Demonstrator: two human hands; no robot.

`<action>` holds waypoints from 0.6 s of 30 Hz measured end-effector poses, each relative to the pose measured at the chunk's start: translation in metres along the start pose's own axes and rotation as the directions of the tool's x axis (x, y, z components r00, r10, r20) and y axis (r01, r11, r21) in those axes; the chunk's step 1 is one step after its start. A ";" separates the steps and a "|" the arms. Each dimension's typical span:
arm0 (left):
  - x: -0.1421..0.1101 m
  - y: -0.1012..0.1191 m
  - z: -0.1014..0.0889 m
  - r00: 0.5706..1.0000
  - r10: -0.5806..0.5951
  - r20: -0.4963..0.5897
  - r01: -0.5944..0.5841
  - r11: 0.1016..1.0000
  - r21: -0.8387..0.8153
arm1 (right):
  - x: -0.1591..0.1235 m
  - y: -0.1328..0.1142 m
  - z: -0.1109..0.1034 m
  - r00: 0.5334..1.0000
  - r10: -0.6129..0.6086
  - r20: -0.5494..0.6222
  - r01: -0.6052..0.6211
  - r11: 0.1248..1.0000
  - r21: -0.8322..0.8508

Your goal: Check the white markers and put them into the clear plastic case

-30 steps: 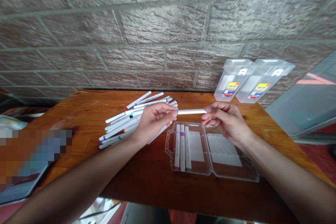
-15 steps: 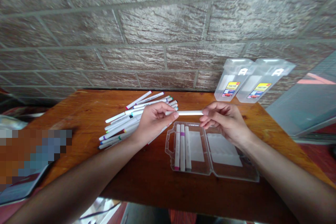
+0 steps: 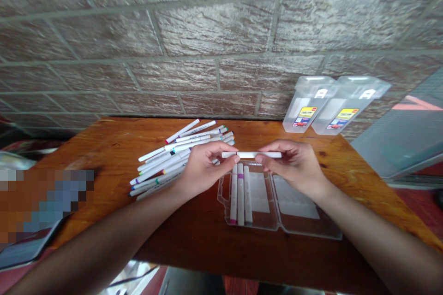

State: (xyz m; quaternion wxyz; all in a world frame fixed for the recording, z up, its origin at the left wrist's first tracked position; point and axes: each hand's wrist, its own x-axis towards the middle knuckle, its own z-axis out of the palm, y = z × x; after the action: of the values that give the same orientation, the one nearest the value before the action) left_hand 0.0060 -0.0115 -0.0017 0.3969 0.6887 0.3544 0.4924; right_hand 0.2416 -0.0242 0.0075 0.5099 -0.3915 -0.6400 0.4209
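Between my two hands a white marker (image 3: 248, 155) is held level above the far edge of an open clear plastic case (image 3: 278, 212). My left hand (image 3: 206, 164) pinches the marker's left end between thumb and fingers. My right hand (image 3: 294, 164) grips it further along, its right end showing past the fingertips. In the case's left half, three white markers (image 3: 241, 193) lie side by side, with pink, purple and grey marks. Left of my left hand a loose pile of white markers (image 3: 162, 161) with coloured ends lies on the table, partly covered by that hand.
Two translucent plastic containers (image 3: 304, 106) with yellow and blue labels stand at the table's back right, against the brick wall (image 3: 242, 32). White paper pieces (image 3: 297, 196) lie within the case. A dark-edged device (image 3: 32, 246), partly pixelated, is at the left on the wooden table (image 3: 194, 249).
My right hand has slid left along the marker, closer to my left hand, so its right end now shows. Both hands and the marker have come slightly lower.
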 end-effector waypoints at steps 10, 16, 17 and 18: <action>-0.004 -0.004 0.000 0.999 0.026 0.043 -0.028 0.999 0.044 | -0.004 0.004 -0.004 0.988 -0.144 0.058 0.154 0.958 -0.243; -0.008 0.001 0.005 0.994 0.074 0.082 -0.084 0.989 0.122 | -0.009 0.001 -0.001 0.954 -0.270 0.127 0.298 0.849 -0.435; -0.008 0.001 0.005 0.993 0.080 0.088 -0.091 0.987 0.130 | -0.010 0.000 -0.001 0.951 -0.282 0.125 0.308 0.843 -0.442; -0.008 0.001 0.005 0.992 0.086 0.092 -0.099 0.985 0.140 | -0.010 0.000 0.000 0.949 -0.290 0.123 0.314 0.838 -0.446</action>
State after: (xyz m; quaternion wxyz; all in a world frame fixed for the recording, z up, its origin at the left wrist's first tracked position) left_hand 0.0088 -0.0204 -0.0052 0.3376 0.7519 0.3392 0.4535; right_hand 0.2434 -0.0332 0.0041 0.4461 -0.3845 -0.7876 0.1812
